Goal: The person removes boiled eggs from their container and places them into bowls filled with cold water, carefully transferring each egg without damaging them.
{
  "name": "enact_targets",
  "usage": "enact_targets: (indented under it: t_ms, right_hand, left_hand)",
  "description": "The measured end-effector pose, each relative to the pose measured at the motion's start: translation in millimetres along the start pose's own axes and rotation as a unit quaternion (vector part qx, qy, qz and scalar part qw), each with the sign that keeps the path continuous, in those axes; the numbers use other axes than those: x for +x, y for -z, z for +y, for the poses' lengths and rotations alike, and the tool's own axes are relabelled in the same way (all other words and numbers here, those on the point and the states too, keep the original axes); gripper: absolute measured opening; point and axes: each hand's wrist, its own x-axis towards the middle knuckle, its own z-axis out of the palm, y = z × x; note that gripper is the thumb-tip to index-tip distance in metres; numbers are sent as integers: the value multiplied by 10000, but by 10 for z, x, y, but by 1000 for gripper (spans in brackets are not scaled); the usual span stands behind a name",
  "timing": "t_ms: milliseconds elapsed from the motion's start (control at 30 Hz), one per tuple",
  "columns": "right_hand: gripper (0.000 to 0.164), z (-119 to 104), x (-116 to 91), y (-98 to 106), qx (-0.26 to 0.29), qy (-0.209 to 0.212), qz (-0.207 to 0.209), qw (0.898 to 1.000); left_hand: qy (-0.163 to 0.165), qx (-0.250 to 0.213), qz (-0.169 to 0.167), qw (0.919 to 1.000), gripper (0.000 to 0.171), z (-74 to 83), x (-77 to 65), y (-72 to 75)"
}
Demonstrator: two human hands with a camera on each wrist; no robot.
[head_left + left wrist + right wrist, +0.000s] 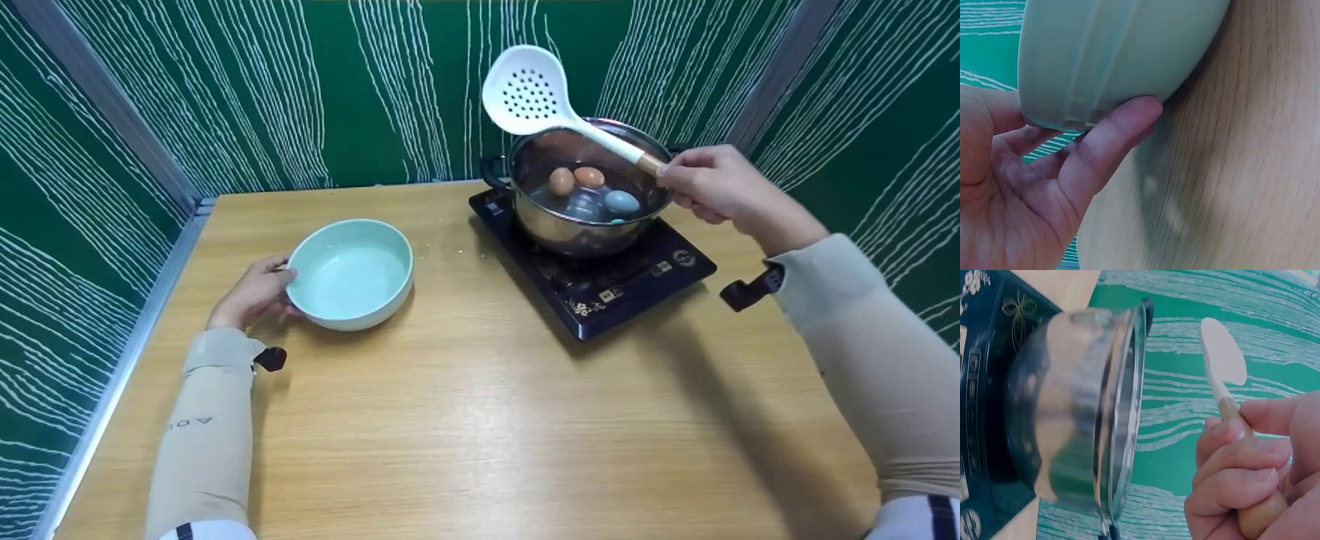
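Note:
With its fingers curled round the wooden handle, my right hand (716,184) holds a white skimmer (529,94) over the steel pot (592,232). Its perforated head is raised above the pot's far left rim. In the pot lie two brown eggs (561,181) and a bluish egg (621,202); a small turquoise patch shows by the near rim. At the left, my left hand (259,292) grips the side of a pale green bowl (352,274). Nothing shows inside the bowl. In the left wrist view, fingers (1112,135) press against the bowl's outer wall.
The pot stands on a black induction cooker (637,281) at the table's back right. A wooden table (450,420) stretches between the bowl and the cooker and toward me. Green panels with white lines (442,90) close off the back and both sides.

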Motion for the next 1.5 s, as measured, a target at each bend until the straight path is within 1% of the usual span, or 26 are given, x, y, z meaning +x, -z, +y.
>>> enact_targets:
  t_ms: [100,200,467,567,700,833,1000,1200,1500]
  right_hand:
    - [35,41,29,92,-157,-46,-11,9999]
    - [40,88,56,179,-363,-71,4,9993]
    - [53,154,81,381,-1115,-246,182,9933]
    - [54,162,65,442,-1503,-292,319,9877]
    - [54,173,29,490,-2117,-288,487,9757]
    - [55,183,9,514,-2478,-307,590,9665]
    - [55,208,-1,537,-2744,-358,692,9584]
    - [55,249,1,558,-3038,-406,768,9488]
    - [53,256,-8,564,-3185,-490,885,9425]
  left_hand:
    - [-109,-92,-48,9999,58,-4,-6,-14]
    - [-125,-142,-76,9998,58,-10,-1,-19]
    - [3,-20,-48,10000,59,-32,31,-15]
    - [25,-7,-19,10000,58,-30,34,-11]
    - [31,39,-2,10000,58,-17,18,-18]
    - [66,41,-19,10000,57,-15,8,-18]
    - [64,9,-31,10000,58,-22,6,-22]
    - [-20,91,66,9999,58,-38,5,-33]
    - [26,80,89,9999,58,-24,-8,-64]
